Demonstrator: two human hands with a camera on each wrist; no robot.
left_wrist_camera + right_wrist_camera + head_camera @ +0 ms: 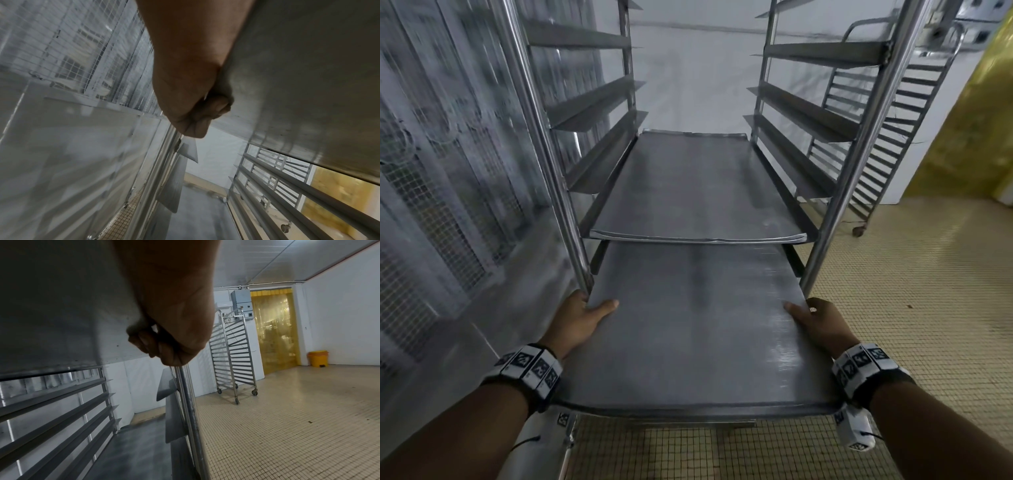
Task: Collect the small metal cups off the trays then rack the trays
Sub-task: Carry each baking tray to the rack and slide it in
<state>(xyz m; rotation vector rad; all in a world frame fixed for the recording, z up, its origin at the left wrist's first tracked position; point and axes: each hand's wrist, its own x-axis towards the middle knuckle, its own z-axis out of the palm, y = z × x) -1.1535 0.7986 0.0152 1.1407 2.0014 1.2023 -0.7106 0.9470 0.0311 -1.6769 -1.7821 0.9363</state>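
- Head view: nearest is the tray (688, 329), bare, no cups on it. Left hand (582, 315) grips its left edge, thumb on top; right hand (816, 320) grips the right edge the same way. The far end is already between the rack (541, 144) uprights, the near end sticks out toward the person. Another tray (688, 185) sits fully in on the runners one level up, ahead of both hands.
- Step, as I read it: racking; cup collection looks done for this tray.
- Left wrist view: left hand (191, 100) fingers curled under the tray (308, 81) underside, clamped on the edge. Rack post just beyond the knuckles.
- Right wrist view: right hand (170, 344) fingers curled under the tray (61, 313) edge too; rack post (189, 410) just past the knuckles. Empty second rack (232, 356) well off to its right.
- Next move needs: a level, square push; both edges on matching runners; fingers off before the uprights pinch them.
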